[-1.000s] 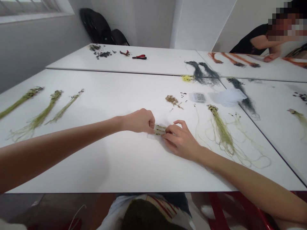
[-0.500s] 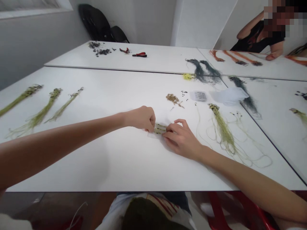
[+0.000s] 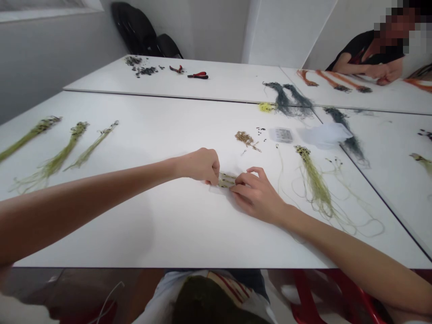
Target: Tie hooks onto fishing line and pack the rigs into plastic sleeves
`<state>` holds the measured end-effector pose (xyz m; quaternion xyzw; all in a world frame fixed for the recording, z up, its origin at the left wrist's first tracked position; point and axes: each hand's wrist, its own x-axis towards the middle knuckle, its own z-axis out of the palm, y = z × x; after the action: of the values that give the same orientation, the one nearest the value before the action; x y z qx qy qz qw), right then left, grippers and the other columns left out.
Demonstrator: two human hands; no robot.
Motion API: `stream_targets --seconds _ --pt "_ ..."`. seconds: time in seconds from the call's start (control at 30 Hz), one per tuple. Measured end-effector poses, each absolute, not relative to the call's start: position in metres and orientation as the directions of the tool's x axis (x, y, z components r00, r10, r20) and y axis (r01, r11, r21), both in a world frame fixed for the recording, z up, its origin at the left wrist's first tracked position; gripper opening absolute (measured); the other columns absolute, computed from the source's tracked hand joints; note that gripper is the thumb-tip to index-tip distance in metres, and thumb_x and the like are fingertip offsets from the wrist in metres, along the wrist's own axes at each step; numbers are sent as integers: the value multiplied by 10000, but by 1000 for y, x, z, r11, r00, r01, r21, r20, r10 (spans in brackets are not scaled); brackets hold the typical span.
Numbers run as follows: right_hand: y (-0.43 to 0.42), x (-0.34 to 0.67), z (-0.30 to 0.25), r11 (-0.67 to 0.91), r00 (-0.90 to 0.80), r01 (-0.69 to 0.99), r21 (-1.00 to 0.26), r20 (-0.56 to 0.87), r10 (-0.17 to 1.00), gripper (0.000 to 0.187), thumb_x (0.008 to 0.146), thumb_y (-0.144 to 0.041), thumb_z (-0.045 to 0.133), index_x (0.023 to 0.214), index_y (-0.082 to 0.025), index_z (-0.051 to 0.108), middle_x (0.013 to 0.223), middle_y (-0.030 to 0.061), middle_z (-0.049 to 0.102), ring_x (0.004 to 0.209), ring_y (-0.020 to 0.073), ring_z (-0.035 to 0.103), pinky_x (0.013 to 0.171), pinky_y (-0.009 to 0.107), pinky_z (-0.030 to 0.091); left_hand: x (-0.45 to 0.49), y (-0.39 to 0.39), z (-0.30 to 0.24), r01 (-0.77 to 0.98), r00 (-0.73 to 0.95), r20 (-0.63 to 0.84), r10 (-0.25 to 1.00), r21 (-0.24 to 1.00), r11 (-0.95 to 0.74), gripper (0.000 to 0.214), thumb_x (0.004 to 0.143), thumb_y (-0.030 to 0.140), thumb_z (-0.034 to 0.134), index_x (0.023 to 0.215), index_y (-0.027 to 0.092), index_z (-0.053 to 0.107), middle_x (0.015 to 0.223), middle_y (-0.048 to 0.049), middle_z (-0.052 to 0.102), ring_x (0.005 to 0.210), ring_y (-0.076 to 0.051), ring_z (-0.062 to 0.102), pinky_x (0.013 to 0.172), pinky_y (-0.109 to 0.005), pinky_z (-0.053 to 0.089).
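Between my hands lies a small clear plastic holder, crossed by rows of yellow-green cord with dark beads or clasps. My left hand is closed in a fist at its left end; the fingertips and whatever they pinch are hidden. From the right, my right hand presses its thumb and fingers onto the holder's other end, index finger bent. Just beyond lie a heap of small gold-coloured metal pieces, a few black bits and a clear plastic case.
Yellow-green cord bundles spread right of my hand, others at left. Dark teal bundles and a clear bag lie farther back. Red-handled pliers and black pieces rest on the far table. A person sits across, near orange bundles.
My hands stay almost in place around the clear holder. The person across has lowered a raised arm, and their hands now meet at the table. The view has shifted slightly.
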<state>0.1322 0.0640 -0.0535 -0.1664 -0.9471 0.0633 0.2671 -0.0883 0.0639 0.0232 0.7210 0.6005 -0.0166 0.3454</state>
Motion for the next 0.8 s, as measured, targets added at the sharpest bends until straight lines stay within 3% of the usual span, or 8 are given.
stream_targets --seconds 0.43,0.53,0.6,0.7,0.8 --pt "64 132 -53 935 -799 280 -217 487 352 171 879 -138 504 878 -165 673 860 54 615 765 144 572 985 426 297 -90 54 25 891 235 -425 874 454 -19 112 667 290 649 628 190 680 631 -17 672 579 -153 581 437 -225 387" --pt "64 131 -52 934 -799 285 -216 484 356 176 877 -132 500 887 -164 673 869 58 616 765 144 570 984 427 299 -91 40 23 896 221 -296 929 439 -73 162 758 324 606 713 198 698 707 -15 680 630 -153 597 509 -238 426" --pt "64 131 -52 935 -799 282 -217 486 354 178 875 -124 497 883 -166 670 872 59 620 774 147 573 983 428 301 -90 28 19 889 283 -144 948 411 -203 190 827 308 556 827 212 720 770 -18 670 704 -154 603 621 -259 455" --pt "64 131 -52 936 -797 274 -221 493 350 175 871 -121 499 880 -165 669 866 59 623 779 149 578 986 430 304 -87 12 8 861 419 41 907 301 -411 248 873 266 532 1045 238 708 905 -50 620 784 -168 575 724 -298 449" --pt "64 131 -53 933 -789 277 -230 500 357 176 880 -131 501 886 -166 673 851 54 624 775 146 585 996 431 302 -83 2 -3 831 507 127 852 192 -523 259 897 244 518 1093 217 685 939 -75 568 855 -192 545 805 -344 436"
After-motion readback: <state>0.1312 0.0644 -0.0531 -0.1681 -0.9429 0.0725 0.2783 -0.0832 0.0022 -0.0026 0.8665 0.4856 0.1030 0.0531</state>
